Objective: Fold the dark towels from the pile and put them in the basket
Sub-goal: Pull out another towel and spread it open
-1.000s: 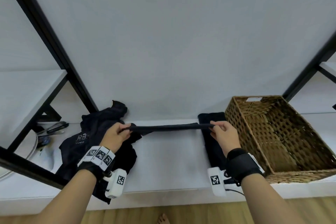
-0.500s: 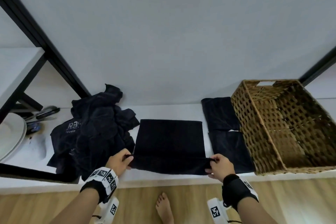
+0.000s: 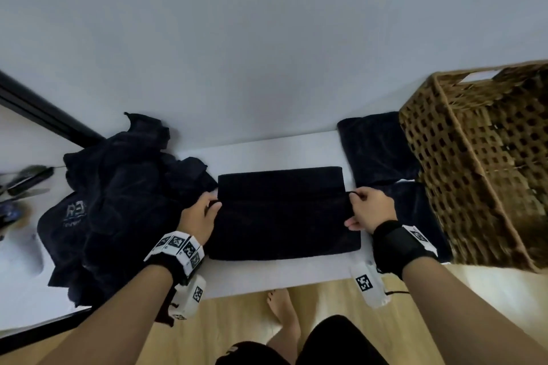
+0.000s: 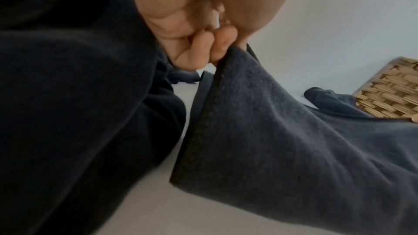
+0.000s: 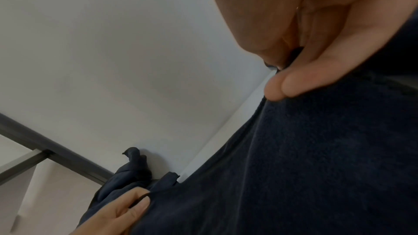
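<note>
A plain pale grey wall (image 3: pixel 267 38) fills the far side, behind a white tabletop (image 3: pixel 275 277). A slanted black metal frame bar (image 3: pixel 44 115) runs at the far left. Small dark tools (image 3: pixel 26 178), too blurred to identify, lie at the left edge. Light wooden floorboards (image 3: pixel 237 320) show nearest, with a bare foot (image 3: pixel 281 311) on them.

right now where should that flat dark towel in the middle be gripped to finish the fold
Grip the dark towel at the two ends of its lifted edge, coming in from each side, as the left hand and right hand do; that edge is raised and free.
</note>
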`<state>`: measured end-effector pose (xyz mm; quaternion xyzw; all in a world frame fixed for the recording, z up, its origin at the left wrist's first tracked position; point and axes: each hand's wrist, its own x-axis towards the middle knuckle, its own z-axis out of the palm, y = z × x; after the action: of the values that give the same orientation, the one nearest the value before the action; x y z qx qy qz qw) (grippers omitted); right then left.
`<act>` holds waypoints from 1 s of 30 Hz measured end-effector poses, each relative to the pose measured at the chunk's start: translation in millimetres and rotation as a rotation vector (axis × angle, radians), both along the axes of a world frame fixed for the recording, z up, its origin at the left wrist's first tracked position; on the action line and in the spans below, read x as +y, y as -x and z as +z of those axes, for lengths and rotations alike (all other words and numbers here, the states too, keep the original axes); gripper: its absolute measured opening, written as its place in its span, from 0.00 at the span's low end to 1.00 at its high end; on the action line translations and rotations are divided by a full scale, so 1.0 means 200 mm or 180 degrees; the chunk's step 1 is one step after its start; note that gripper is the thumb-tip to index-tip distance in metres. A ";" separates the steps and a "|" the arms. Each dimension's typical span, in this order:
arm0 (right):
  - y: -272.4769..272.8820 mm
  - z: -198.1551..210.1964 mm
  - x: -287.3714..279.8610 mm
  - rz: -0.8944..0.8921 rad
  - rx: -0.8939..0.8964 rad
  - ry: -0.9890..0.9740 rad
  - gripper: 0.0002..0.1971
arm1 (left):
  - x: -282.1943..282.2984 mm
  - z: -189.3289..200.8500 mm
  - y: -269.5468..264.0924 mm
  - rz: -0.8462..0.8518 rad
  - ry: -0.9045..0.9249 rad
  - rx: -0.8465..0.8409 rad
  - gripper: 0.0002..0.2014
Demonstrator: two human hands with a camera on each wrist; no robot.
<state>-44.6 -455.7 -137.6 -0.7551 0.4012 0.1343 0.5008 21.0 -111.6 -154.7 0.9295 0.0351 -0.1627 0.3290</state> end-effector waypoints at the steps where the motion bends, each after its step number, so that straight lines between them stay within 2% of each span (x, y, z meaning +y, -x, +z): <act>1: -0.04 -0.01 -0.01 -0.0001 -0.0006 0.0051 0.08 | -0.01 0.00 -0.04 0.0001 -0.0020 -0.0094 0.06; 5: -0.20 -0.05 -0.05 -0.0002 -0.0023 0.0125 0.11 | -0.05 -0.02 -0.21 -0.0041 -0.0004 -0.0335 0.07; 13: -0.33 -0.16 -0.06 -0.0099 -0.0284 0.0158 0.16 | -0.09 -0.11 -0.39 -0.0051 -0.0023 0.0005 0.07; 15: -0.31 -0.18 -0.05 0.0222 -0.0330 0.0692 0.20 | -0.09 -0.12 -0.38 0.0070 -0.0162 0.0107 0.11; 17: -0.25 -0.19 -0.01 0.0595 -0.0464 0.1209 0.20 | -0.09 -0.13 -0.34 0.0146 -0.0560 0.0150 0.13; 19: -0.18 -0.22 0.04 0.0867 -0.0652 0.1386 0.17 | -0.11 -0.13 -0.27 0.0223 -0.0895 0.0338 0.15; 21: -0.10 -0.26 0.09 0.1175 -0.0593 0.1563 0.17 | -0.13 -0.14 -0.20 0.0237 -0.1126 0.0661 0.20; 23: -0.04 -0.30 0.12 0.1590 -0.0209 0.1753 0.23 | -0.15 -0.16 -0.15 0.0330 -0.1095 0.0786 0.24; 25: -0.02 -0.33 0.11 0.1695 0.0182 0.1533 0.35 | -0.17 -0.17 -0.14 0.0492 -0.0902 0.0880 0.25; 27: -0.03 -0.34 0.08 0.1626 0.0379 0.1238 0.46 | -0.19 -0.17 -0.13 0.0596 -0.0933 0.1140 0.19; 30: -0.05 -0.34 0.04 0.1768 0.0518 0.1080 0.54 | -0.18 -0.15 -0.11 0.0598 -0.0961 0.1590 0.17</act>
<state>-34.0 -447.4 -205.7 -0.8950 0.2354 0.2569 0.2785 43.6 -147.7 -185.0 0.8919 0.2246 -0.3480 0.1819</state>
